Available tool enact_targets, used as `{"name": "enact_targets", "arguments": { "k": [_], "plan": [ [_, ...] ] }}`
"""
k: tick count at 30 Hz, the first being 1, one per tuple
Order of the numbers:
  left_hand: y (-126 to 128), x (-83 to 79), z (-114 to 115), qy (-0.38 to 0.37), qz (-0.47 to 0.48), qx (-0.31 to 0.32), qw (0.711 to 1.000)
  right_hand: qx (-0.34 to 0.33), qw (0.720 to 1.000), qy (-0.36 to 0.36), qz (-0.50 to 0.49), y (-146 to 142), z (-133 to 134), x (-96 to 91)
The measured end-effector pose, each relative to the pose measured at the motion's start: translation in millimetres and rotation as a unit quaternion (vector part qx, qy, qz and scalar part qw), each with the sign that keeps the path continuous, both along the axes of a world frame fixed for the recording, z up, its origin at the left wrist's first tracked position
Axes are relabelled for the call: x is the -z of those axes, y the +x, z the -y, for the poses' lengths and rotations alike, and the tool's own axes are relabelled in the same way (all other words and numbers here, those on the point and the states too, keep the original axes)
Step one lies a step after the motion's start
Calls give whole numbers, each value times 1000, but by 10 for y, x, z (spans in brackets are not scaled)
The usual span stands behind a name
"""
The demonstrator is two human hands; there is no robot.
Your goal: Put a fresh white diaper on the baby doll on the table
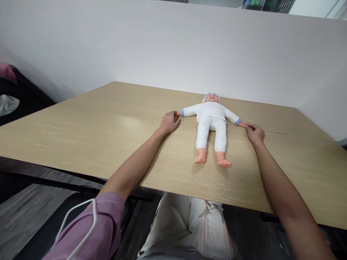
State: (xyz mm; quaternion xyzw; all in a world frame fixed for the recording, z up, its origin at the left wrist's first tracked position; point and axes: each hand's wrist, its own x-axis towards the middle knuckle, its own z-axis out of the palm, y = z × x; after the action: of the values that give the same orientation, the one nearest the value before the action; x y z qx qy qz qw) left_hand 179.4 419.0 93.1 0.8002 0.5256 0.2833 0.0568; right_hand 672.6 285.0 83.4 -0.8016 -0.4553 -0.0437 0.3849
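Observation:
A baby doll (211, 112) lies on its back on the wooden table, its head toward the wall and its bare feet toward me. It wears a white top and trousers with blue cuffs, and a white cap with blue marks. Both its arms are stretched out sideways. My left hand (169, 122) rests on the table with its fingers closed on the doll's hand at the left. At the other side, my right hand (255, 133) pinches the doll's other hand between thumb and fingers.
The light wooden table (94, 130) reaches back to a white wall (162, 47). Dark and pink items (8, 74) lie beyond its left edge. A white cable (93, 216) loops over my left sleeve. A dark chair seat (54, 224) stands below at the left.

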Motion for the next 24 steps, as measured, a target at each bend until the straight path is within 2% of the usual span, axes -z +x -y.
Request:
{"name": "enact_targets", "arguments": {
  "k": [12, 19, 24],
  "plan": [
    [-6, -5, -5, -2, 2, 2, 1000, -31, 999, 21, 10, -69, 11, -79],
    [-8, -36, 18, -3, 4, 3, 1000, -18, 1000, 8, 9, -74, 12, -97],
    [-9, -34, 18, -7, 3, 2, 1000, 18, 1000, -14, 10, -89, 17, -95]
  ]
}}
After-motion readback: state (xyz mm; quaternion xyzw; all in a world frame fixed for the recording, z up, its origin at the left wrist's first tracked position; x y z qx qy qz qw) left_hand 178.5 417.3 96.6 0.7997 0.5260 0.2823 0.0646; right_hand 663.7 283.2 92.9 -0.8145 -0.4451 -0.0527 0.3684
